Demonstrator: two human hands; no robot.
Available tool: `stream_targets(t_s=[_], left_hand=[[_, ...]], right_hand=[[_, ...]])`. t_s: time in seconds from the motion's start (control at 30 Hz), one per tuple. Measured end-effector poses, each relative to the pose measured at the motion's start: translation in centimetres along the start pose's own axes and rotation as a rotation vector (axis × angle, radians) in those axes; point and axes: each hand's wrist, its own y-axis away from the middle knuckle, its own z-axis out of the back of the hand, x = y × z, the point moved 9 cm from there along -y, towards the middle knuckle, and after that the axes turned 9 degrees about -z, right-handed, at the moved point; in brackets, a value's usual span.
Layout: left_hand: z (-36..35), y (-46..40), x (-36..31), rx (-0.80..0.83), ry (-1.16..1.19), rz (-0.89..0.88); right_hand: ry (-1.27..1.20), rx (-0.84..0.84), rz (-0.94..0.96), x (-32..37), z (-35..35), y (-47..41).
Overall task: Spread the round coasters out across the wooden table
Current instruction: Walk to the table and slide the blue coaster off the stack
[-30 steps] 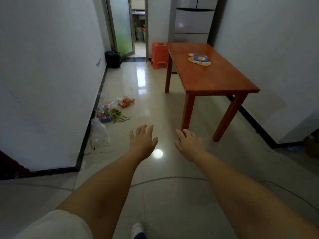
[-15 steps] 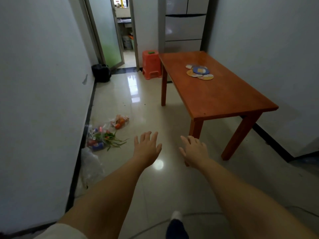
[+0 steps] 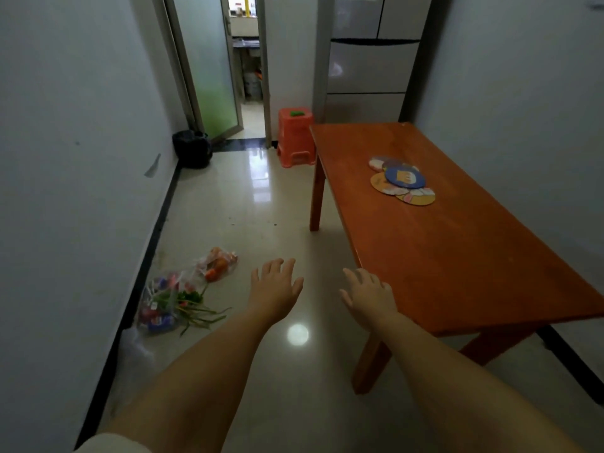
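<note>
Several round coasters (image 3: 402, 180) lie overlapped in a loose heap on the far half of the wooden table (image 3: 451, 250); a blue one with a yellow picture is on top. My left hand (image 3: 275, 288) is stretched out over the floor, palm down, fingers apart, holding nothing. My right hand (image 3: 368, 293) is also empty with fingers spread, just at the table's near left edge. Both hands are well short of the coasters.
An orange plastic stool (image 3: 296, 137) stands by the table's far corner. Plastic bags of vegetables (image 3: 186, 294) lie on the tiled floor by the left wall. A black bin (image 3: 192, 148) sits near the glass door. A fridge (image 3: 369, 60) stands behind the table.
The view has moved forward toward the table, which now looks larger and nearer. My right hand now reaches the table's near edge. Both hands stay empty and spread.
</note>
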Motion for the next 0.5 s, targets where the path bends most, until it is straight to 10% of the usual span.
stream_targets(t_s=[0.5], left_hand=[[3.6,-35.7,4.6,0.009,-0.026,-0.257]], right_hand=[[-0.107,-0.125,-0.298,0.8,7.1,-29.0]])
